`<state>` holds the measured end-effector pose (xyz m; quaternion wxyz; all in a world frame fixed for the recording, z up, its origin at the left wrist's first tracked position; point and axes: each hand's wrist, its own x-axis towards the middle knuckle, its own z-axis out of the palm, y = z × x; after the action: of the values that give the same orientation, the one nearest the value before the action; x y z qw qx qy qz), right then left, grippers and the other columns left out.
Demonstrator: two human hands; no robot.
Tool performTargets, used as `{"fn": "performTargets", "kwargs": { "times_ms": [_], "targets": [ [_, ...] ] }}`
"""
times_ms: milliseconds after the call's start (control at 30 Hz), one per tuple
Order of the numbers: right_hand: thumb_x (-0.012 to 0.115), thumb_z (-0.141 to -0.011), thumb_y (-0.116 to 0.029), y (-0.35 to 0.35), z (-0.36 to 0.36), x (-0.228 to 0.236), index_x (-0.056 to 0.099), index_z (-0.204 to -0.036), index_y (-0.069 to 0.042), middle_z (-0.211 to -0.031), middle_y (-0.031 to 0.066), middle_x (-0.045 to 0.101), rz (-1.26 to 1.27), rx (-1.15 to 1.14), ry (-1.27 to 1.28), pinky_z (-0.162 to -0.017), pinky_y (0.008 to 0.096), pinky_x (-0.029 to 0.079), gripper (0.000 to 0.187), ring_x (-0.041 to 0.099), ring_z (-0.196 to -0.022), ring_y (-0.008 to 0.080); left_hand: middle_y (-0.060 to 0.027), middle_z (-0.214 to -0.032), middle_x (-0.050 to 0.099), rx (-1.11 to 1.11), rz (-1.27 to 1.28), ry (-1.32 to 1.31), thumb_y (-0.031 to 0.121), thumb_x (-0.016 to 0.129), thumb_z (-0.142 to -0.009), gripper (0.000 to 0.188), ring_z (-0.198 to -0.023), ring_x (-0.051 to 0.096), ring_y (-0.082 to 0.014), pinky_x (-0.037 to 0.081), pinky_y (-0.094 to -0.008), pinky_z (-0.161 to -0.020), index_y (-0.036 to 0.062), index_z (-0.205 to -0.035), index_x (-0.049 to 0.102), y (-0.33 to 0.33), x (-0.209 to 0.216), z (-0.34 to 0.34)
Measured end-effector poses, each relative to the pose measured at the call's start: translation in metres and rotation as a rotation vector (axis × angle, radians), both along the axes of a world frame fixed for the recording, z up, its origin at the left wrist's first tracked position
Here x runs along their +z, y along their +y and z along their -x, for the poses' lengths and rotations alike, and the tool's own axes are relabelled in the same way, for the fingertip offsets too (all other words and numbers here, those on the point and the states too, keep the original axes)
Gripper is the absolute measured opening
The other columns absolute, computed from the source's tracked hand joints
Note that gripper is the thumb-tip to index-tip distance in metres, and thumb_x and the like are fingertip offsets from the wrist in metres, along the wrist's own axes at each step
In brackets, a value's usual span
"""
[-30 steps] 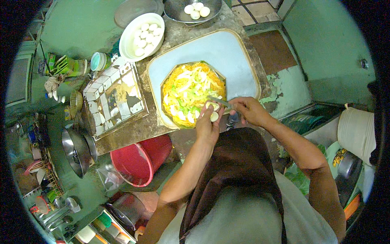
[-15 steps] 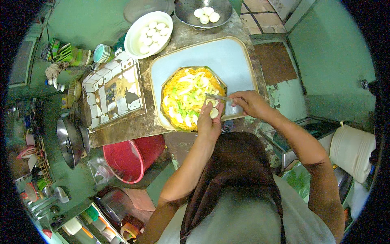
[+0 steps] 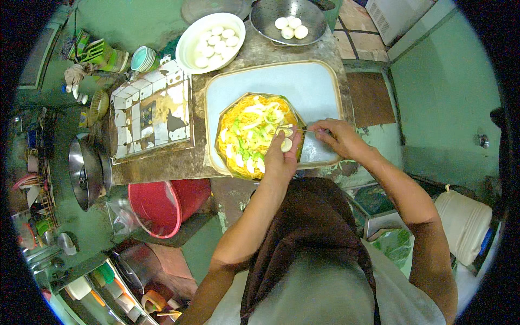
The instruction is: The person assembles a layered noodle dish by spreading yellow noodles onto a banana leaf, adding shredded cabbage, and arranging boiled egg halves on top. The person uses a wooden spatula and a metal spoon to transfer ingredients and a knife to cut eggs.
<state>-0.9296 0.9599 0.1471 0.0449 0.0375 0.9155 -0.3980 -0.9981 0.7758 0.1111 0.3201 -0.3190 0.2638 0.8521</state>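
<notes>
My left hand (image 3: 280, 157) is closed around a boiled egg (image 3: 286, 145) that is cut open, its pale pieces showing between thumb and fingers. A thin knife (image 3: 305, 130) is in my right hand (image 3: 344, 138), its blade reaching left to the egg. Both hands are over the near right edge of an angular platter (image 3: 218, 142) heaped with yellow noodles (image 3: 244, 116), shredded pale and green vegetables and white egg pieces. Under the platter lies a light blue tray (image 3: 319, 86) with a tan rim.
Behind the tray stand a white bowl (image 3: 184, 54) of peeled eggs and a dark perforated pan (image 3: 260, 21) with several more. A tiled recess (image 3: 123, 116) is set into the worn counter at left. A red bucket (image 3: 192, 200) sits below the counter edge.
The knife has turned, so its blade now looks thinner. Both hands stay at the platter's edge with the egg between them. The whole view has shifted slightly.
</notes>
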Motion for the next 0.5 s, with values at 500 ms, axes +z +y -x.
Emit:
{"fn": "performTargets", "kwargs": {
  "times_ms": [500],
  "targets": [
    [0.058,-0.095,-0.016,-0.033,-0.016,0.001,0.064,-0.113,-0.006,-0.099,0.0102,0.067,0.167,-0.04,-0.067,-0.085,0.0356,0.05,0.022,0.063,-0.092,0.0205,-0.02,-0.129,0.053,-0.08,0.081,0.123,0.007,0.048,-0.097,0.036,-0.123,0.053,-0.033,0.05,-0.04,-0.103,-0.0042,-0.131,0.045,-0.036,0.006,0.0]
  ]
}}
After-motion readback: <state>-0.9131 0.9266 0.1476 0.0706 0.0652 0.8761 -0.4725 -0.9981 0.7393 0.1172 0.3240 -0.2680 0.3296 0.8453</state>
